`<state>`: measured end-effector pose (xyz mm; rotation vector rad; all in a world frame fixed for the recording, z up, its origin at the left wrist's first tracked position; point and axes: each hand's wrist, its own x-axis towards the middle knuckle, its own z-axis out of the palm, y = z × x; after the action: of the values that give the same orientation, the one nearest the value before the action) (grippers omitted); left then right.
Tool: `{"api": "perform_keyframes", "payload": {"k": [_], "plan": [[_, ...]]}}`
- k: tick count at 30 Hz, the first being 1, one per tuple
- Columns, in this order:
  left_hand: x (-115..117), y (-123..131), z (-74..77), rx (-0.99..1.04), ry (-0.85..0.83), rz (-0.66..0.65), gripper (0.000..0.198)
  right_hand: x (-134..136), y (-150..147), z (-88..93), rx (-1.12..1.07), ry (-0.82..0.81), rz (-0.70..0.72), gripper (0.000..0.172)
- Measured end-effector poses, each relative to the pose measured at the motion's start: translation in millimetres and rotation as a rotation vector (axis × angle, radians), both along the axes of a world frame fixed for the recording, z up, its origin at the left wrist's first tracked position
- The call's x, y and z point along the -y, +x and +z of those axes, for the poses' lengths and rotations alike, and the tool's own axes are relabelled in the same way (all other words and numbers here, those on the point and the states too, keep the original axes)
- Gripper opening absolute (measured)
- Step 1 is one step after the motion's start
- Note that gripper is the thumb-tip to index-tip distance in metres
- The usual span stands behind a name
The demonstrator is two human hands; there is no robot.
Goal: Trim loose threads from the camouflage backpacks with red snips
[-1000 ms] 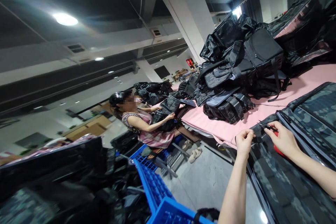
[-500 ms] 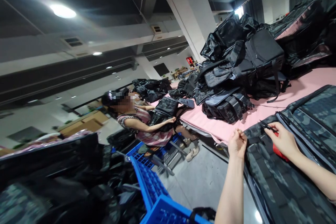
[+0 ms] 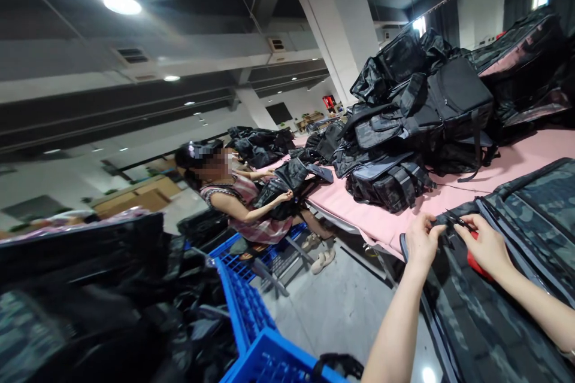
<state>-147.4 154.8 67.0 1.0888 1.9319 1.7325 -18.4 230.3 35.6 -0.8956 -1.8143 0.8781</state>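
Note:
A dark camouflage bag [image 3: 480, 317] lies opened out in front of me at the table's edge. My right hand [image 3: 485, 245] is closed round a pair of scissors [image 3: 454, 217] with dark pointed blades, and a red part [image 3: 477, 264] shows under the palm. Its blades point left, toward my other hand. Close by on the left, my left hand [image 3: 422, 242] pinches at the bag's upper edge, thumb against fingers. What sits in that pinch is too small to make out.
A pink-covered table [image 3: 341, 197] carries a heap of dark backpacks [image 3: 422, 114]. Across from me a seated person [image 3: 251, 203] handles another backpack [image 3: 283, 182]. Blue plastic crates [image 3: 247, 299] stand on the floor at the lower middle, beside piled black bags [image 3: 112, 299].
My left hand has moved right, toward the scissors, and now pinches at the bag's edge. The right hand stays near the same spot with the scissors. The view has shifted slightly.

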Motion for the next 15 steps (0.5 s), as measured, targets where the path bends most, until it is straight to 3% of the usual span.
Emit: {"api": "perform_keyframes", "payload": {"k": [4, 11, 15], "plan": [[-4.1, 0.5, -6.7, 0.018, 0.042, -0.001, 0.007, 0.0, 1.9, -0.8, 0.041, 0.043, 0.002, 0.038], [11.9, -26.2, -4.6, 0.123, 0.067, 0.146, 0.043, 0.7, 2.7, -1.7, 0.122, 0.148, -0.017, 0.041], [19.2, -26.5, -2.2, 0.028, 0.030, 0.077, 0.023, 2.5, 4.4, 4.1, 0.210, 0.248, -0.013, 0.036]]}}
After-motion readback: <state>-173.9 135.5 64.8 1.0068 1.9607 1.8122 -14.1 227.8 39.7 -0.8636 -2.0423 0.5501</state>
